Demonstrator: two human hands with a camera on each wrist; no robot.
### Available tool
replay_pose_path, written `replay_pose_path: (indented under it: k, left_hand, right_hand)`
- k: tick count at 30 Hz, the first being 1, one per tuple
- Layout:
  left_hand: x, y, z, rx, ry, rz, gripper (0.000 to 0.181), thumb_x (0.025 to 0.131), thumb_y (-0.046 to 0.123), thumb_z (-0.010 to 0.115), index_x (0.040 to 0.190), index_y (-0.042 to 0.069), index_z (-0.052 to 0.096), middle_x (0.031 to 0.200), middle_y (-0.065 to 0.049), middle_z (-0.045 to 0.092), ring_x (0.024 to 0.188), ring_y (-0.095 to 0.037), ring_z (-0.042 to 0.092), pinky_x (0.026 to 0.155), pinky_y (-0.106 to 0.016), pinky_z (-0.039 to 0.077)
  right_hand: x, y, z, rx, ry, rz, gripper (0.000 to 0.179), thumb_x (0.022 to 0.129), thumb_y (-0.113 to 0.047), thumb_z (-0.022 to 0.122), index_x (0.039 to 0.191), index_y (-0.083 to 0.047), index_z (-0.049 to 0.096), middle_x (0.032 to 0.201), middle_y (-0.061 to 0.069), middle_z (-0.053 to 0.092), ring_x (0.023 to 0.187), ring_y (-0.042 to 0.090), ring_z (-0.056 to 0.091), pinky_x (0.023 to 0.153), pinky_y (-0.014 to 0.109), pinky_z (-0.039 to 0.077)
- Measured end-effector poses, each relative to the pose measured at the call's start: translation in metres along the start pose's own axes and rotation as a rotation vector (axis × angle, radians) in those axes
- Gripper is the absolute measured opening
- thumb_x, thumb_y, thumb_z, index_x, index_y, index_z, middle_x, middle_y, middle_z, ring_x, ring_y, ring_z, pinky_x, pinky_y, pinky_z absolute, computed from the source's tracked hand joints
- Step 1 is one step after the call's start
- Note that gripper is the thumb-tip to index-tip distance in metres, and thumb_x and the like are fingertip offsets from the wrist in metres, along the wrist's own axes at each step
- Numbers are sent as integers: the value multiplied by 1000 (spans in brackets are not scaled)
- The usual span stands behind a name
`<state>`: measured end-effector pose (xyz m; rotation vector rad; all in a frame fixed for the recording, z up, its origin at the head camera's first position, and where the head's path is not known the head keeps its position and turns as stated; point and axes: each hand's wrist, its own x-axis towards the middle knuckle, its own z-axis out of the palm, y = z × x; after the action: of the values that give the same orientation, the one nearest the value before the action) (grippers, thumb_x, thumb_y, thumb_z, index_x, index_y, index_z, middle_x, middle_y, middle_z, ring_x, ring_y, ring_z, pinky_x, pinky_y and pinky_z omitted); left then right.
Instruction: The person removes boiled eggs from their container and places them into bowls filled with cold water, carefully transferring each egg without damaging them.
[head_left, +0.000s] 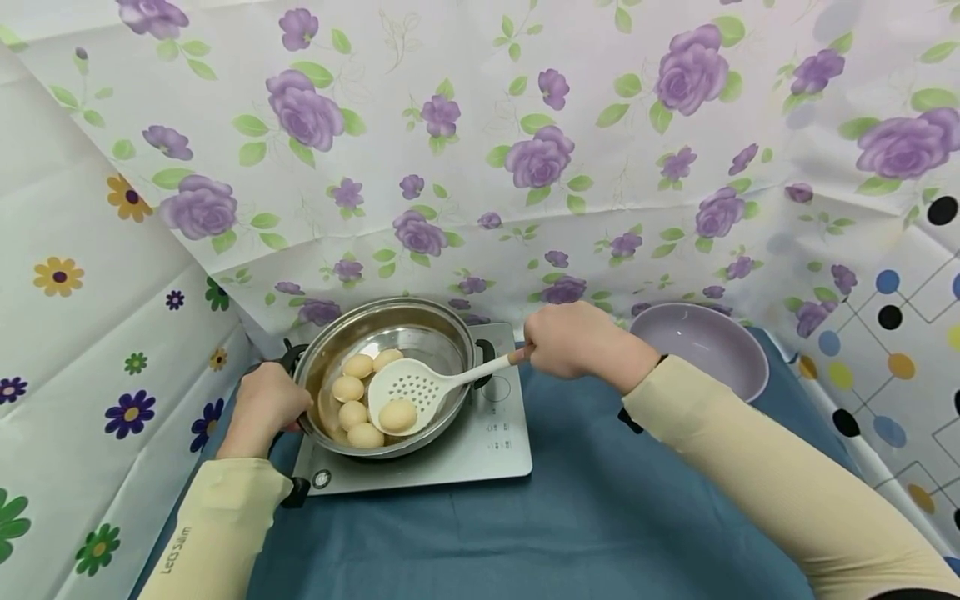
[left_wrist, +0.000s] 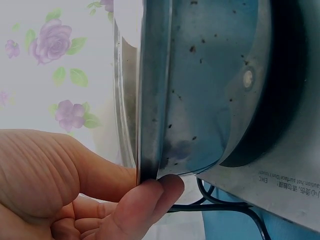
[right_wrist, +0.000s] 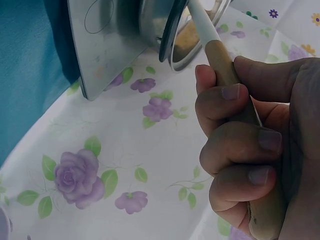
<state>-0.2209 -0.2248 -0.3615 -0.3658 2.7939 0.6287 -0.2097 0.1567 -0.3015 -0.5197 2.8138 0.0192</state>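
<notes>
My right hand (head_left: 564, 340) grips the wooden handle (right_wrist: 222, 62) of a white slotted spoon (head_left: 408, 385), fingers curled round it. One light brown egg (head_left: 398, 415) lies on the spoon's perforated head, over the inside of a steel pot (head_left: 408, 310). Several more eggs (head_left: 348, 388) sit at the left side of the pot's bottom. At the pot's left edge, beside a black side handle, my left hand (head_left: 268, 402) pinches the rim. The left wrist view shows the thumb and a finger (left_wrist: 137, 202) on that rim.
Under the pot is a flat silver induction cooker (head_left: 420, 477), with black cables (left_wrist: 225, 207) near it. A lilac bowl (head_left: 693, 346) stands at the right on the blue tablecloth (head_left: 480, 542). Flowered sheets (head_left: 450, 167) hang behind and at the sides.
</notes>
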Motion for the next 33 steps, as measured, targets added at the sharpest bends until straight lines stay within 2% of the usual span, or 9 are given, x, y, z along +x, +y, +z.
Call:
replay_pose_path:
  k: [7,14,27,33]
  left_hand:
    - [-3,-1,1,-10,8,4,17,75,7,55,67,-3,65,54,-11,62,44,-17,62,45,-29,49]
    - [-4,-1,1,-13,14,-4,17,75,7,54,67,-3,66,53,-10,62,44,-17,62,45,-29,49]
    - [-1,-1,2,-14,26,5,18,75,7,53,66,-2,65,52,-10,62,44,-18,61,44,-30,49]
    - [-1,-1,3,-22,45,24,17,75,6,54,69,-4,66,52,-11,62,42,-17,61,43,-30,49]
  right_hand:
    - [2,5,1,36,8,30,34,91,-51,50,72,-26,65,56,-3,45,45,12,33,41,27,27]
    - [1,10,-2,70,46,27,22,93,-35,51,87,-25,70,62,-2,56,47,13,41,44,29,32]
    - [-6,20,-14,101,55,60,24,93,-41,52,86,-26,69,66,-1,56,52,16,44,46,30,33]
    - [-13,29,-19,124,65,78,34,91,-50,49,75,-26,67,59,-1,49,48,15,39,43,28,29]
